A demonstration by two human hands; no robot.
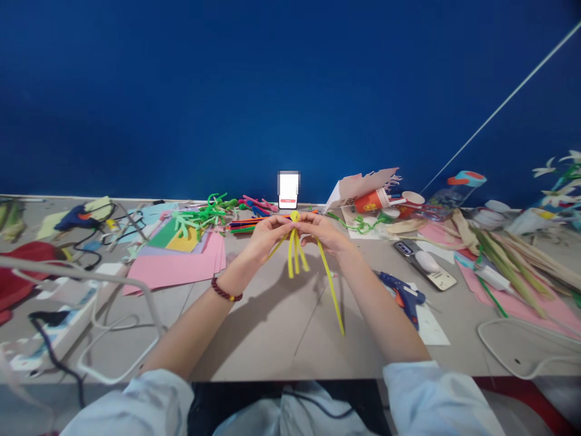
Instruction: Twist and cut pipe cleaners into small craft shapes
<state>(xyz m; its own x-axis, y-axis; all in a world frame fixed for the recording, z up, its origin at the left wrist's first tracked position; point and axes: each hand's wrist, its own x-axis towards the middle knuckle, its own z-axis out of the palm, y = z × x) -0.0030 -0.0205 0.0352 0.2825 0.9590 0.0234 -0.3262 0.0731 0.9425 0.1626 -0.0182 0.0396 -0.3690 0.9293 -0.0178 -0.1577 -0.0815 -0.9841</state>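
Note:
Both of my hands meet over the middle of the table, pinching a bundle of yellow pipe cleaners (pixel 296 257). A small round yellow knob tops the bundle between my fingertips. Several short yellow strands hang below it. My left hand (pixel 269 235) has thumb and fingers closed on the bundle from the left, and a bead bracelet circles that wrist. From the other side my right hand (pixel 323 233) grips it too, with one long yellow strand slanting down beneath the palm towards the table's front. A phone (pixel 288 191) with a lit screen stands upright behind my hands.
Green pipe cleaners (pixel 206 215) and pink paper (pixel 177 266) lie to the left, near a white power strip (pixel 59 324) with cables. On the right are a blue glue gun (pixel 403 297), another phone (pixel 424 265), an orange paper cup (pixel 372 201) and dried husks (pixel 512 257).

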